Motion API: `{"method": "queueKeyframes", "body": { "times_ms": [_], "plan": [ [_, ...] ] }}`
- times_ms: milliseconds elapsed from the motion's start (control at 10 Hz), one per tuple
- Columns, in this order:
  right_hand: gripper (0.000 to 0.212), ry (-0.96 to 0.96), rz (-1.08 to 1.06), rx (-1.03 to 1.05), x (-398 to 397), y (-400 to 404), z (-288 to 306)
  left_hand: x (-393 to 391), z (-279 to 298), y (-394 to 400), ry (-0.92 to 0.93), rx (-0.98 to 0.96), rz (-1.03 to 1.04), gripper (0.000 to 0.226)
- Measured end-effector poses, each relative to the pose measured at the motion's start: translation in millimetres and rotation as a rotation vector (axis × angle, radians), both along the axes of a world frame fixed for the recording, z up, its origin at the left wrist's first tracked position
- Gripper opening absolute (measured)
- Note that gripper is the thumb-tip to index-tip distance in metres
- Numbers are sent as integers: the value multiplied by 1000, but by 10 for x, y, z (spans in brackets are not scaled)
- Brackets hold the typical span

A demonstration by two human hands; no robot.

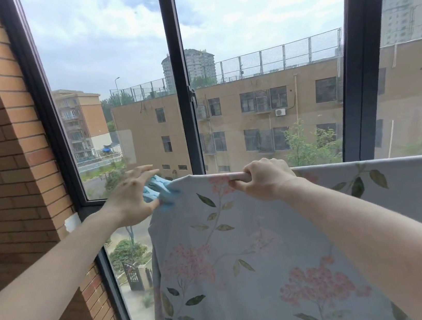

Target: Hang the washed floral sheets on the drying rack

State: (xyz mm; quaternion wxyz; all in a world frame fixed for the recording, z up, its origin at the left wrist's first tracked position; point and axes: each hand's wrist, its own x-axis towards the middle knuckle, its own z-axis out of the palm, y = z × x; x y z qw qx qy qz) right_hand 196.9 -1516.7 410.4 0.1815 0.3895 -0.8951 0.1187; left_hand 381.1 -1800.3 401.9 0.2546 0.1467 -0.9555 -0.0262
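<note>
Pegging the sheet at the window

My right hand grips the sheet's top edge, fingers curled over it where it drapes over a bar hidden by the cloth. My left hand, blurred, pinches a blue peg at the sheet's left corner, fingers spread above it, in front of the window frame.
</note>
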Motion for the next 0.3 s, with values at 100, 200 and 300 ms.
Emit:
{"method": "queueKeyframes", "body": {
  "times_ms": [100, 200, 300],
  "plan": [
    [45, -19, 33, -6, -26, 22, -31, 54, 17, 14, 15, -27, -4, 80],
    [29, -16, 92, -104, -7, 122, -75, 165, 35, 162, 80, -86, -52, 76],
    [52, 23, 143, -337, 132, 339, -276, 293, 19, 393, 125, -162, -97, 69]
  ]
}}
